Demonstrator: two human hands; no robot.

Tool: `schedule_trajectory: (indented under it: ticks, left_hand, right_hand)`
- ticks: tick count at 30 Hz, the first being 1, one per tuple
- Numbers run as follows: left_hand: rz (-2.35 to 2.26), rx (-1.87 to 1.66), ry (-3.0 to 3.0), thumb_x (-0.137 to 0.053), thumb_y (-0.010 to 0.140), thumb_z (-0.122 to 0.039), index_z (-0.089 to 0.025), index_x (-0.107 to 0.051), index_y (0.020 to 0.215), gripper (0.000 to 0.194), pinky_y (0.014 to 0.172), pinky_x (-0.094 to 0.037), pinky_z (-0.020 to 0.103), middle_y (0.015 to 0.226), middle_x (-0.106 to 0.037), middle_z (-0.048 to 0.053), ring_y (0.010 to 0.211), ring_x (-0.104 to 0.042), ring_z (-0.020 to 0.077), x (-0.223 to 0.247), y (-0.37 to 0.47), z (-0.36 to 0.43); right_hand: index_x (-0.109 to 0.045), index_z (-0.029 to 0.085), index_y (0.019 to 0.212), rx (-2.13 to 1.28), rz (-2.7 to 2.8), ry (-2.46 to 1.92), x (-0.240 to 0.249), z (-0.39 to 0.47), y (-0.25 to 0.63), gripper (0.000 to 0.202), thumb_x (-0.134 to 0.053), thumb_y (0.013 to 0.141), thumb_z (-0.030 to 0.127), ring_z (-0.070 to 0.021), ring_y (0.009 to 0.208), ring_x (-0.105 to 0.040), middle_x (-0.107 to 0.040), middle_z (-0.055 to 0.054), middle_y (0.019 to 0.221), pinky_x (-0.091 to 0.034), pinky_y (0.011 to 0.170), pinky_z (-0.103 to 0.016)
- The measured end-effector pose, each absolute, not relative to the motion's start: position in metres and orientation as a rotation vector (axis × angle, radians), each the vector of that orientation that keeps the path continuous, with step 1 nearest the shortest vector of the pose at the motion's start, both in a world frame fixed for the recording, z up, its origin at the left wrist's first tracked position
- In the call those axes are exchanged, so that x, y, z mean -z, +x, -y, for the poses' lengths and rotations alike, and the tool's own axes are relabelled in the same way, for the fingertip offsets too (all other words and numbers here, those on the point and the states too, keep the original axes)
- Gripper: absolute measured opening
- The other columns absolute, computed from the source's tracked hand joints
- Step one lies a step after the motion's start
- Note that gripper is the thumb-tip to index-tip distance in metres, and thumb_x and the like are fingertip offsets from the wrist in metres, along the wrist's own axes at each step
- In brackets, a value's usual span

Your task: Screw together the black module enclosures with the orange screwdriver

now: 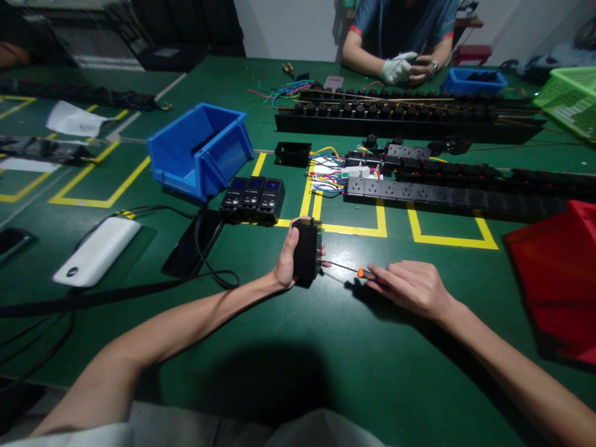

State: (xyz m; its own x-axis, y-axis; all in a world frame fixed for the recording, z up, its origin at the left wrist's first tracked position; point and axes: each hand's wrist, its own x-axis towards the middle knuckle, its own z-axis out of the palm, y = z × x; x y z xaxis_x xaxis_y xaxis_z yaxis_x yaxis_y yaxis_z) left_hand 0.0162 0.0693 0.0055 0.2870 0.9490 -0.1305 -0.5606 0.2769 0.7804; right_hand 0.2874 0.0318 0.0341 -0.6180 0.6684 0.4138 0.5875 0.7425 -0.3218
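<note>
My left hand (285, 261) grips a black box-shaped module (305, 253) above the green table, its narrow side turned to the right. Fingertips curl round its far edge. In my right hand (414, 287) is a screwdriver (365, 274) with an orange and black handle, its thin shaft pointing left. The tip meets or nearly meets the module's right side; the exact contact is too small to make out. Several similar black modules with small screens (252, 197) stand side by side just beyond my left hand.
A blue bin (200, 152) stands at back left, a red bin (559, 279) at right. Long black socket strips (419, 194) with loose coloured wires lie ahead. A white power bank (97, 251), a phone (193, 245) and cables lie left. Across the table sits a person wearing a glove (397, 69).
</note>
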Motion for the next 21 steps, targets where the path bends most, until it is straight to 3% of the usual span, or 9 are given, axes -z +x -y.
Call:
schedule_trajectory:
  ticks: [2,4,7,9,11,14,18,19,21]
  left_hand:
    - [-0.690,-1.115,0.683,-0.063,0.076,-0.074,-0.027,-0.038,0.130,0.076,0.061,-0.065,0.039,0.080,-0.066,0.001,0.070,-0.069,0.0192,-0.007,0.017,-0.069]
    - [-0.706,-1.120,0.681,-0.062,0.077,-0.074,-0.027,-0.038,0.131,0.076,0.063,-0.065,0.039,0.080,-0.066,0.001,0.071,-0.069,0.0191,-0.007,0.017,-0.069]
    - [-0.711,-1.138,0.724,-0.060,0.080,-0.073,-0.027,-0.040,0.131,0.071,0.066,-0.064,0.038,0.084,-0.067,0.002,0.074,-0.069,0.0184,-0.004,0.018,-0.068]
    - [-0.707,-1.156,0.787,-0.058,0.083,-0.071,-0.027,-0.042,0.129,0.066,0.068,-0.064,0.036,0.088,-0.068,0.003,0.076,-0.069,0.0179,-0.001,0.017,-0.067]
    - [-0.721,-1.178,0.836,-0.055,0.086,-0.070,-0.026,-0.044,0.128,0.061,0.068,-0.063,0.034,0.090,-0.068,0.003,0.075,-0.069,0.0172,0.002,0.017,-0.066]
    - [-0.753,-1.200,0.858,-0.053,0.088,-0.069,-0.027,-0.043,0.129,0.060,0.066,-0.062,0.033,0.090,-0.068,0.004,0.073,-0.069,0.0171,0.005,0.016,-0.066]
    - [-0.761,-1.159,0.832,-0.054,0.085,-0.073,-0.025,-0.043,0.131,0.067,0.066,-0.061,0.034,0.088,-0.070,0.004,0.070,-0.071,0.0181,0.008,0.014,-0.067]
    - [-0.762,-1.146,0.818,-0.054,0.084,-0.074,-0.025,-0.043,0.131,0.068,0.066,-0.061,0.033,0.087,-0.070,0.004,0.069,-0.071,0.0180,0.009,0.013,-0.067]
    - [-0.766,-1.131,0.797,-0.055,0.083,-0.074,-0.025,-0.043,0.131,0.069,0.065,-0.060,0.032,0.086,-0.070,0.003,0.068,-0.070,0.0177,0.009,0.013,-0.067]
  right_hand:
    - [-0.077,0.016,0.103,0.001,2.483,-0.856,-0.031,-0.033,0.291,0.017,-0.070,0.090,0.024,-0.0125,0.050,-0.051,-0.064,-0.002,0.059,-0.034,0.051,-0.027]
    - [-0.076,0.014,0.105,-0.106,2.436,-0.909,-0.034,-0.035,0.291,0.019,-0.069,0.091,0.025,-0.0129,0.053,-0.054,-0.065,-0.003,0.063,-0.037,0.053,-0.027]
    - [-0.077,0.016,0.105,-0.728,2.179,-1.197,-0.044,-0.037,0.285,0.024,-0.067,0.092,0.034,-0.0154,0.070,-0.064,-0.072,-0.008,0.084,-0.046,0.062,-0.027]
    - [-0.077,0.017,0.105,-1.240,1.855,-1.360,-0.050,-0.038,0.279,0.031,-0.067,0.091,0.043,-0.0142,0.070,-0.063,-0.072,-0.008,0.088,-0.045,0.058,-0.024]
    - [-0.075,0.017,0.106,-1.667,1.450,-1.411,-0.052,-0.037,0.275,0.040,-0.063,0.091,0.052,-0.0100,0.056,-0.056,-0.069,-0.006,0.081,-0.035,0.045,-0.020]
    - [-0.071,0.014,0.100,-2.046,1.041,-1.376,-0.048,-0.035,0.272,0.049,-0.054,0.093,0.060,-0.0052,0.040,-0.040,-0.066,-0.004,0.071,-0.018,0.036,-0.018]
    - [-0.071,0.012,0.090,-2.067,1.242,-1.357,-0.040,-0.032,0.269,0.047,-0.056,0.094,0.056,-0.0041,0.037,-0.025,-0.045,0.006,0.049,-0.013,0.038,-0.019]
    - [-0.072,0.012,0.092,-1.970,1.396,-1.356,-0.039,-0.031,0.269,0.045,-0.055,0.096,0.054,-0.0052,0.039,-0.028,-0.043,0.006,0.048,-0.017,0.040,-0.020]
    - [-0.075,0.014,0.098,-1.599,1.811,-1.335,-0.037,-0.029,0.270,0.041,-0.053,0.099,0.049,-0.0089,0.046,-0.042,-0.052,0.002,0.054,-0.029,0.045,-0.021]
